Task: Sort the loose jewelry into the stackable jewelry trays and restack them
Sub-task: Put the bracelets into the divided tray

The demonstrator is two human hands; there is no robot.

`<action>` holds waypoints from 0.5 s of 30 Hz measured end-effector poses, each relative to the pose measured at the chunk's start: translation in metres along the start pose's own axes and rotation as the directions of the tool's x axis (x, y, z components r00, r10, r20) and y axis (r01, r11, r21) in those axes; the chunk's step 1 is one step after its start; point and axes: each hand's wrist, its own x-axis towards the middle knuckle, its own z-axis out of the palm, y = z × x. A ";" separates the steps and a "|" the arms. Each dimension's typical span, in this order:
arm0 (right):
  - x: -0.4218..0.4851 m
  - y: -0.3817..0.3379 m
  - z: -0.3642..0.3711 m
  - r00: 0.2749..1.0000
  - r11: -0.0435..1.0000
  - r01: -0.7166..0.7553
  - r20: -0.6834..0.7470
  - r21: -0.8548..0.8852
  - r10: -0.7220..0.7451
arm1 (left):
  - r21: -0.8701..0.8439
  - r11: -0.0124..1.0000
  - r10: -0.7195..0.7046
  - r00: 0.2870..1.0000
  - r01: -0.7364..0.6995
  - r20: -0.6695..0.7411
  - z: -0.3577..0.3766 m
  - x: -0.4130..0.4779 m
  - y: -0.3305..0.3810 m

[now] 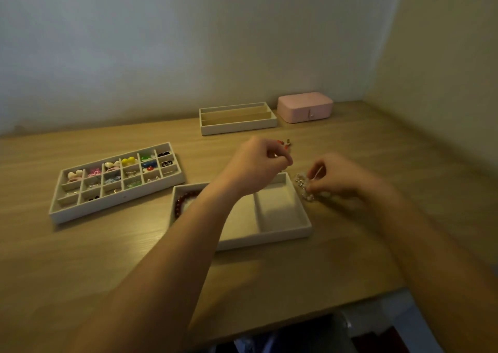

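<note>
A white two-compartment tray (pixel 283 218) lies in the middle of the desk, with a dark red bead bracelet (pixel 181 203) in its left part. My left hand (pixel 258 161) hovers over the tray's far edge, fingers curled, pinching something small and shiny. My right hand (pixel 336 174) rests on the desk just right of the tray and pinches a pale beaded bracelet (pixel 303 187). A few small red and metallic pieces (pixel 284 143) lie loose beyond my left hand. The many-celled tray (pixel 118 183) on the left holds several colourful earrings and charms.
A long-slot tray (pixel 238 118) stands at the back by the wall, with a shut pink jewelry box (pixel 304 107) to its right. Walls close the desk at the back and right. The desk's front edge runs near the bottom right.
</note>
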 end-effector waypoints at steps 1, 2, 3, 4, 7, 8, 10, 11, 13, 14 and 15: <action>-0.002 0.001 0.002 1.000 1.000 0.001 -0.011 -0.010 -0.001 | -0.021 1.000 -0.015 1.000 0.014 -0.003 0.007 0.002 0.003; -0.002 0.000 0.005 1.000 1.000 0.003 -0.027 -0.022 -0.004 | -0.042 0.999 -0.035 0.999 0.035 -0.004 0.012 0.003 0.002; -0.002 0.001 0.006 0.999 1.000 0.001 -0.042 -0.029 -0.003 | -0.061 0.997 -0.051 0.999 0.051 -0.005 0.017 0.003 0.004; -0.002 0.000 0.006 0.999 1.000 0.001 -0.048 -0.028 -0.002 | -0.077 0.995 -0.069 0.998 0.068 -0.013 0.021 0.003 0.002; -0.004 0.005 0.000 0.997 0.999 0.017 -0.075 0.034 -0.015 | -0.113 0.987 -0.125 0.990 0.118 -0.062 0.029 0.005 -0.001; -0.004 0.006 -0.002 0.995 0.998 0.030 -0.093 0.050 -0.026 | -0.121 0.983 -0.146 0.986 0.135 -0.086 0.030 0.006 -0.003; -0.006 0.008 -0.006 0.991 0.994 0.056 -0.130 0.091 -0.044 | -0.111 0.980 -0.181 0.976 0.167 -0.125 0.034 0.007 -0.004; -0.007 0.009 -0.007 0.987 0.990 0.072 -0.152 0.121 -0.054 | -0.098 0.980 -0.188 0.974 0.176 -0.130 0.035 0.007 -0.005; -0.010 0.007 -0.009 0.975 0.972 0.128 -0.203 0.198 -0.087 | -0.072 0.983 -0.175 0.977 0.168 -0.119 0.040 0.008 -0.006; -0.011 0.005 -0.010 0.967 0.954 0.163 -0.233 0.250 -0.104 | -0.057 0.987 -0.153 0.982 0.148 -0.111 0.042 0.009 -0.006; -0.012 0.003 -0.012 0.958 0.931 0.197 -0.261 0.306 -0.117 | -0.042 0.991 -0.127 0.987 0.124 -0.101 0.045 0.012 -0.008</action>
